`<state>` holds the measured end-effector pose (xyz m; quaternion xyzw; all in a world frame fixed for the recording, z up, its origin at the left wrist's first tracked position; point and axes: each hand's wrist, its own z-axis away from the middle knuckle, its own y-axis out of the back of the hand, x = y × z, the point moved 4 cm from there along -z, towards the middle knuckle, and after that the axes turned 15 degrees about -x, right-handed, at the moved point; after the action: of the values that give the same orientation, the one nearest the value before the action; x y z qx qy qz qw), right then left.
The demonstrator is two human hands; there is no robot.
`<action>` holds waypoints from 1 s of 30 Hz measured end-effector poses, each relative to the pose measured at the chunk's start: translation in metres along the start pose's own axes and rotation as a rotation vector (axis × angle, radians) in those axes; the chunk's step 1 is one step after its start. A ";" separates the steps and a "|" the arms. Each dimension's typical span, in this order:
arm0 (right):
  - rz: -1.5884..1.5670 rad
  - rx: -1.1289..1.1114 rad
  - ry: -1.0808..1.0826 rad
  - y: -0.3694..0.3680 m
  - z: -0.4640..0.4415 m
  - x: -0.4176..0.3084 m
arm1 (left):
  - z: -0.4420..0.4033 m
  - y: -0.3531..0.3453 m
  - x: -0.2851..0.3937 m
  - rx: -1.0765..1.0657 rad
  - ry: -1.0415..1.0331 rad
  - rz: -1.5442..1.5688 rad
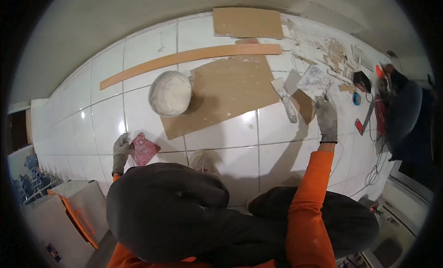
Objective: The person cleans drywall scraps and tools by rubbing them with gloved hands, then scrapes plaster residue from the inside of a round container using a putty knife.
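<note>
Bowl [173, 114] as landmark: right of it, trowel [313, 80] is grasped by right hand [326, 115]; near-left of it, pink piece [145, 149] by left hand [121, 152]. Trowel should be held level, clear of debris [339, 54].

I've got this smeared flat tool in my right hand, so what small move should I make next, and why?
Probably bring the red cloth in your left hand over to wipe the flat tool in your right hand: its face looks streaked with pale residue, and the cloth is within your grip.
</note>
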<state>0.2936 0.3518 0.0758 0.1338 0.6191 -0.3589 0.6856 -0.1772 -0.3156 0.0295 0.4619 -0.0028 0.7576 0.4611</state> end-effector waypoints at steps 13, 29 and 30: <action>0.943 -0.308 -0.480 -0.032 -0.005 0.067 | 0.013 -0.172 0.178 -0.342 -0.537 -0.443; 0.516 -0.254 -0.510 -0.089 0.022 0.065 | -0.008 -0.374 0.227 -0.900 -0.279 0.119; 0.401 -0.245 -0.502 -0.098 0.025 0.061 | -0.009 -0.382 0.221 -0.911 -0.265 0.218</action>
<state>0.2467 0.2470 0.0484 0.0769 0.4311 -0.1617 0.8844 0.0514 0.0619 0.0185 0.3027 -0.4414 0.6577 0.5300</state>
